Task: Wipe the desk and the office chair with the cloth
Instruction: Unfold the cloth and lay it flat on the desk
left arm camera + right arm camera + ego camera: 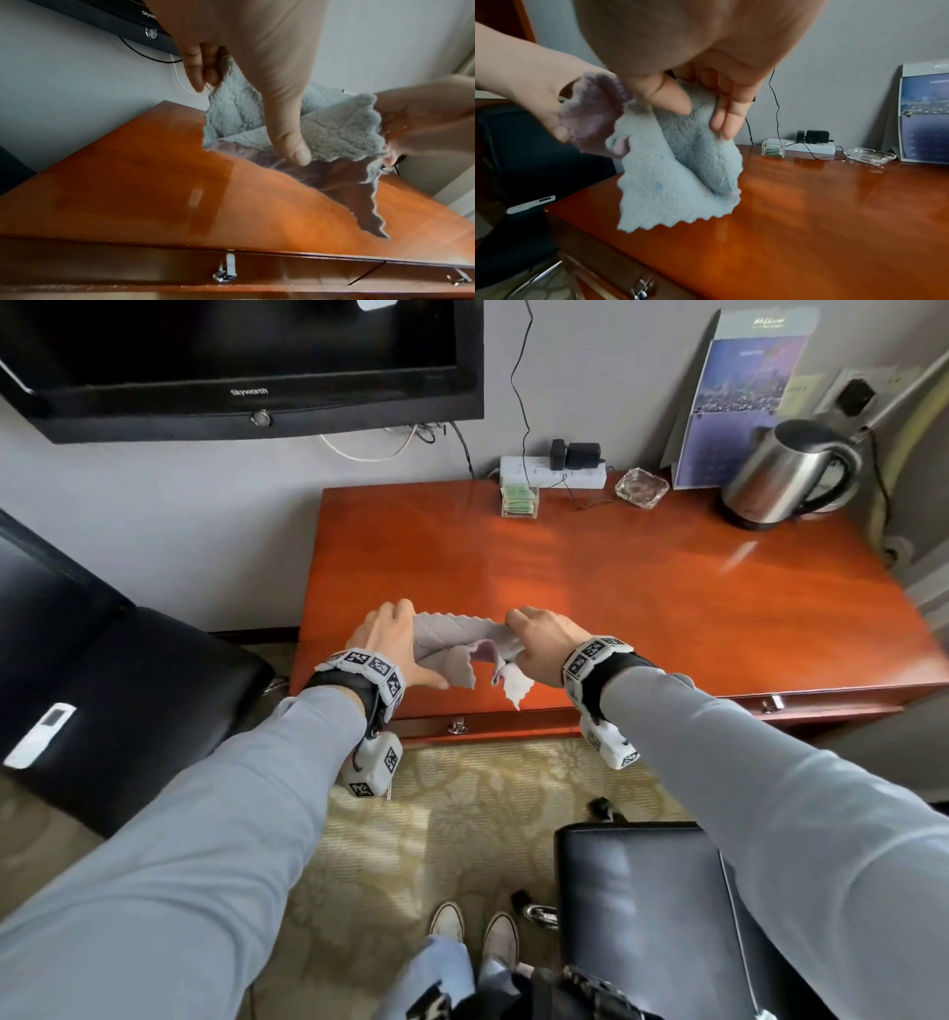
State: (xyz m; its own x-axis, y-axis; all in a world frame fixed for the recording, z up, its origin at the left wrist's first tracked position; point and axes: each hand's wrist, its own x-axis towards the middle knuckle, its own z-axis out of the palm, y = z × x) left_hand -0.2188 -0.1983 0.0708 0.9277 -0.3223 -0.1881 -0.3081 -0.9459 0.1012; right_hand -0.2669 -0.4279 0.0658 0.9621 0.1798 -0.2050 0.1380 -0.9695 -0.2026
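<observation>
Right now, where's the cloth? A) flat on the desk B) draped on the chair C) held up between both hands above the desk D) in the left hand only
C: the cloth hangs clear of the desk, pinched by the left hand at one end and the right hand at the other.

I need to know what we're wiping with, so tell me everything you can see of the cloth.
The cloth is a small fluffy rag, like microfibre, pale grey-blue on one side and dull purple on the other, with scalloped edges. It is crumpled and partly folded, held in the air just above the desk's near left part, not lying on it. The left hand pinches one end and the right hand pinches the other. One corner hangs down between them.
</observation>
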